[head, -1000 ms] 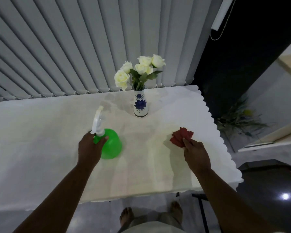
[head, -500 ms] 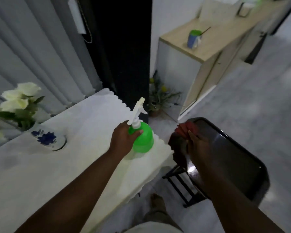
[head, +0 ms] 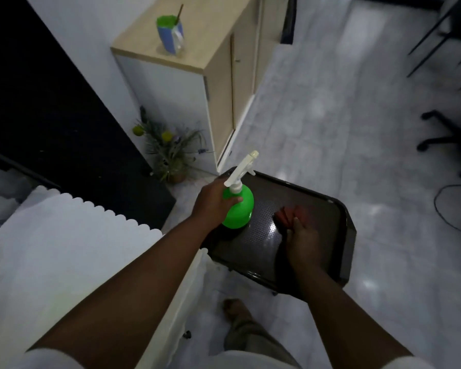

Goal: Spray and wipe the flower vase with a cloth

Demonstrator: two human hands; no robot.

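My left hand (head: 213, 199) grips the neck of a green spray bottle (head: 238, 209) with a white trigger head, its base on or just above the seat of a black chair (head: 317, 209). My right hand (head: 302, 242) rests on that seat and pinches a crumpled red cloth (head: 286, 215) that lies at my fingertips. The flower vase is out of view. The white table (head: 64, 249) with its scalloped cloth is at the lower left.
A wooden cabinet (head: 218, 83) stands beyond the chair, with a blue and green cup (head: 169, 35) on top. A potted plant (head: 171, 153) sits on the floor beside it. An office chair base (head: 447, 139) and a cable (head: 447, 209) lie to the right.
My view has swung right, away from the table and vase. Both hands carried the spray bottle and the red cloth off the table to the black chair seat.
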